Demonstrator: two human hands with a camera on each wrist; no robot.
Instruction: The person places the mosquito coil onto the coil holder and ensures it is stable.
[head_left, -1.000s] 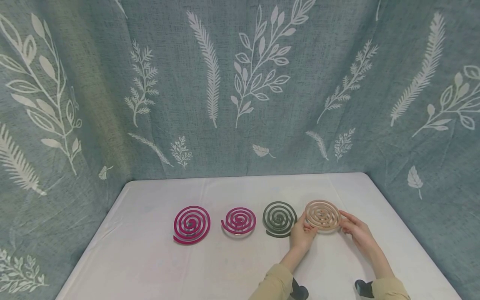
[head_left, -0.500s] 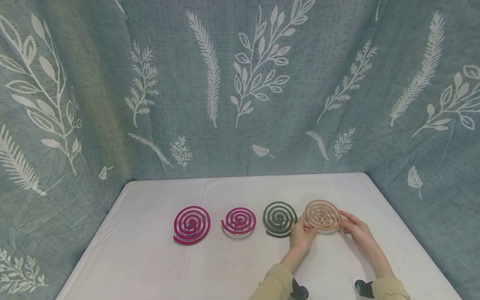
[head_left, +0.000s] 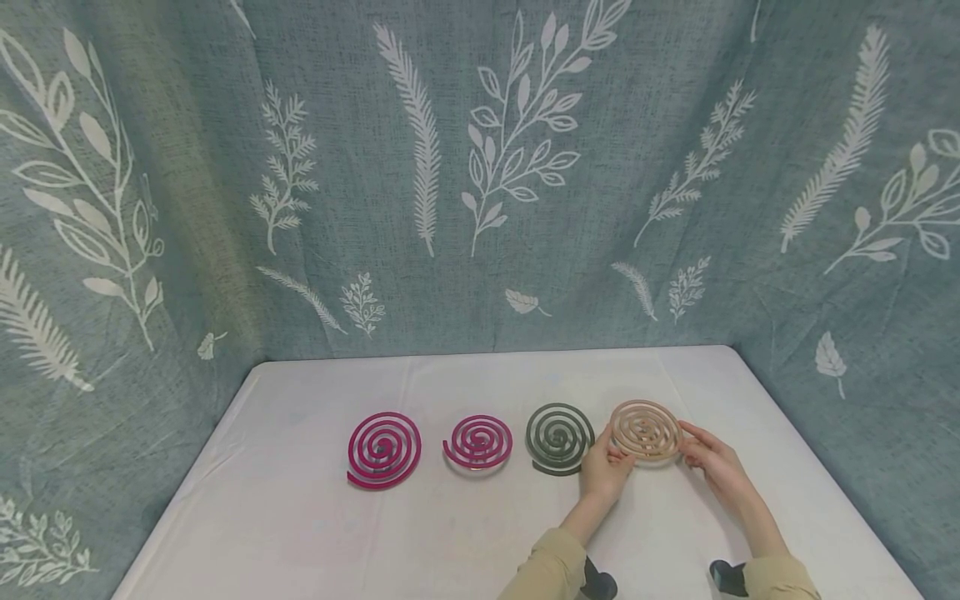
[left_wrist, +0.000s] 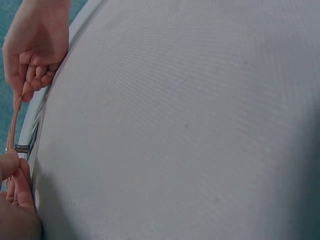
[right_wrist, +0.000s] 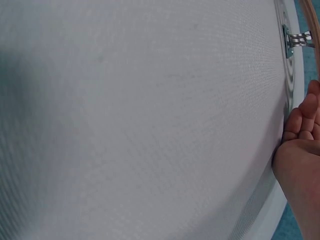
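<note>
A tan mosquito coil (head_left: 642, 427) lies at the right of the row, raised above the table. My left hand (head_left: 603, 472) pinches its left edge between thumb and fingers. At the opposite edge, my right hand (head_left: 717, 468) pinches the rim. Seen edge-on in the right wrist view, the coil (right_wrist: 313, 25) sits at a small metal stand (right_wrist: 301, 39); whether the two are joined I cannot tell. Just left of my left hand is a dark green mosquito coil (head_left: 558, 437). Farther left are a magenta coil (head_left: 478, 442) and a second, outermost magenta coil (head_left: 383, 448).
A white-covered table (head_left: 315, 533) carries the coils in one row. Blue-green curtains (head_left: 457, 317) with white leaf prints enclose the back and both sides. The inner magenta coil looks slightly raised, with a shadow below it.
</note>
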